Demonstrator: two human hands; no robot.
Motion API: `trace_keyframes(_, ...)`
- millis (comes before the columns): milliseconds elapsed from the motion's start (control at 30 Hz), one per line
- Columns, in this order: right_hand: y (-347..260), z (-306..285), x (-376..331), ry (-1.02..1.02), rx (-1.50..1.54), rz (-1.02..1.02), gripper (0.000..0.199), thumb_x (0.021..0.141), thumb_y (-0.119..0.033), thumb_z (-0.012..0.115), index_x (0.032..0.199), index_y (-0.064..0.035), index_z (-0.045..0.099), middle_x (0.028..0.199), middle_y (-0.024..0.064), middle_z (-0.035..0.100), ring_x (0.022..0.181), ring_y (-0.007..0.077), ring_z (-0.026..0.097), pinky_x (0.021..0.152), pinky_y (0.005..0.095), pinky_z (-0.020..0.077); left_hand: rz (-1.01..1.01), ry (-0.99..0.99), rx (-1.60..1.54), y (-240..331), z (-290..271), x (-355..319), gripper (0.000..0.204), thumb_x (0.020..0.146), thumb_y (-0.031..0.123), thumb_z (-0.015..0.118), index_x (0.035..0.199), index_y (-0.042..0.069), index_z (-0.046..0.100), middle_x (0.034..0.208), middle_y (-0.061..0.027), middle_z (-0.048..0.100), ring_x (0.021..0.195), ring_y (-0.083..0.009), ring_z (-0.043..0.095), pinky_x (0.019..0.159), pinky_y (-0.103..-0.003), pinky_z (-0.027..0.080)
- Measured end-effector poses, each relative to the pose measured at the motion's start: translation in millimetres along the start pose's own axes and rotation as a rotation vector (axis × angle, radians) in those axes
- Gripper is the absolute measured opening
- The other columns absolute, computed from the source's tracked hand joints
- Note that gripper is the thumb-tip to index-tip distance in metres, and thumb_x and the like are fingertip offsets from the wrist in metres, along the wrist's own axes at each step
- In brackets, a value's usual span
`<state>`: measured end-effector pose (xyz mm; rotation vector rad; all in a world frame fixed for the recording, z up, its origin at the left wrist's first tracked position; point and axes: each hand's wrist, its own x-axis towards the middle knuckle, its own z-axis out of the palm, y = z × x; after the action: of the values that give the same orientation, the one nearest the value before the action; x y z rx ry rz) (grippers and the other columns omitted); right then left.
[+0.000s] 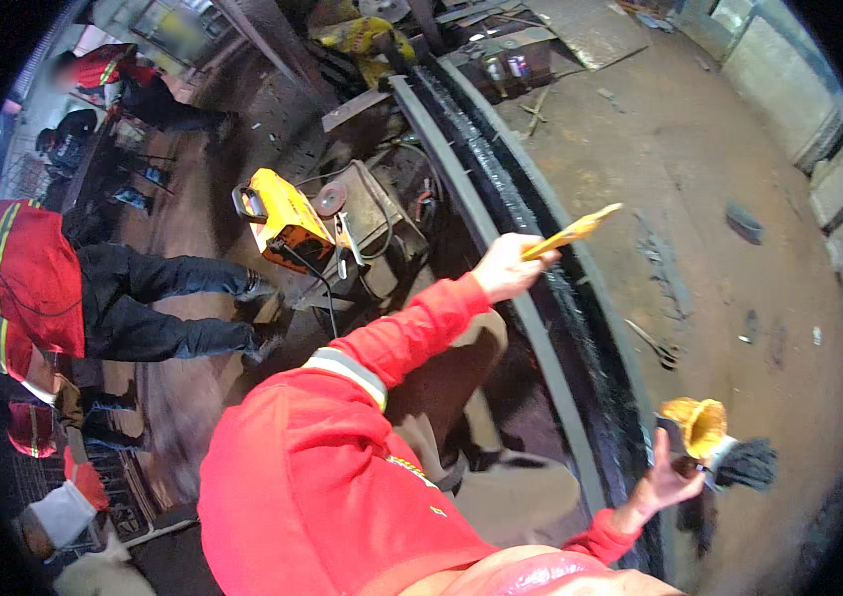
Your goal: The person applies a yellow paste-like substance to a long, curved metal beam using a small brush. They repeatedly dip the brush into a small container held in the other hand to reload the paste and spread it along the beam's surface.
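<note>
My left hand [508,268] is closed on one end of a thin yellow tapering piece [575,233], its point reaching out to the right over a long steel beam [540,328]. Lower right, past the beam's edge, my right hand [668,482] is closed round a bundle that looks like a work glove. The bundle has a crumpled yellow open cuff [704,425], a pale band and a dark grey, ragged end [745,464]. My fingers partly hide where the bundle is gripped.
Left of the beam stands a yellow welding machine [287,219] with a cable, beside a grinding disc [330,198] on a box. Co-workers in red tops [19,283] stand at the left. On the floor lie a brush-like tool [655,343] and a dark block [743,223].
</note>
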<state>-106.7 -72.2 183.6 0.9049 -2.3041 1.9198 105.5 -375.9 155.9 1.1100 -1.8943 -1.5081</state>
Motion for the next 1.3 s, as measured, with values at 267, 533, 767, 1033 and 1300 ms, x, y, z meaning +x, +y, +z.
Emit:
trace_keyframes(267, -224, -77, 70, -0.122, 0.234, 0.243, 0.053, 0.066, 0.004, 0.078, 0.115, 0.0034, 0.057, 0.108, 0.0099, 0.063, 0.096, 0.0181, 0.062, 0.092, 0.0334, 0.0461, -0.324, 0.071, -0.116, 158, -72, -100, 0.014, 0.080, 0.015, 0.067, 0.074, 0.002, 0.066, 0.063, 0.0058, 0.051, 0.060, -0.0049, 0.044, 0.054, -0.024, 0.036)
trace_keyframes(533, -347, -56, 164, -0.333, 0.018, 0.109, 0.056, 0.062, -0.001, 0.083, 0.112, 0.0027, 0.058, 0.105, 0.0081, 0.063, 0.093, 0.0181, 0.062, 0.084, 0.0321, 0.0490, -0.312, 0.254, -0.291, 227, -113, -111, 0.018, 0.082, 0.015, 0.068, 0.071, 0.003, 0.063, 0.061, 0.0052, 0.051, 0.060, -0.0053, 0.045, 0.055, -0.025, 0.037)
trace_keyframes(767, -409, 35, 216, -0.356, 0.002, 0.030, 0.061, 0.059, -0.001, 0.085, 0.113, 0.0041, 0.057, 0.106, 0.0089, 0.063, 0.096, 0.0175, 0.062, 0.086, 0.0317, 0.0489, -0.368, 0.383, -0.085, 212, -156, -88, 0.022, 0.084, 0.020, 0.066, 0.072, 0.002, 0.060, 0.060, 0.0045, 0.047, 0.057, -0.0068, 0.041, 0.054, -0.027, 0.037)
trace_keyframes(1033, -470, 138, 236, -0.485, 0.335, 0.005, 0.057, 0.059, 0.000, 0.084, 0.110, 0.0043, 0.058, 0.104, 0.0083, 0.063, 0.094, 0.0166, 0.061, 0.090, 0.0317, 0.0461, -0.123, 0.571, -0.330, 230, -245, -71, 0.022, 0.093, 0.027, 0.052, 0.082, 0.009, 0.055, 0.065, 0.0029, 0.046, 0.056, -0.0062, 0.042, 0.052, -0.024, 0.036)
trace_keyframes(1300, -450, 186, 267, -0.675, 0.357, 0.052, 0.055, 0.059, 0.001, 0.084, 0.108, 0.0030, 0.060, 0.100, 0.0062, 0.065, 0.091, 0.0153, 0.061, 0.088, 0.0295, 0.0459, -0.197, 0.661, -0.614, 254, -309, -69, 0.019, 0.093, 0.023, 0.041, 0.098, 0.008, 0.051, 0.062, 0.0003, 0.048, 0.047, -0.0066, 0.039, 0.043, -0.021, 0.032)
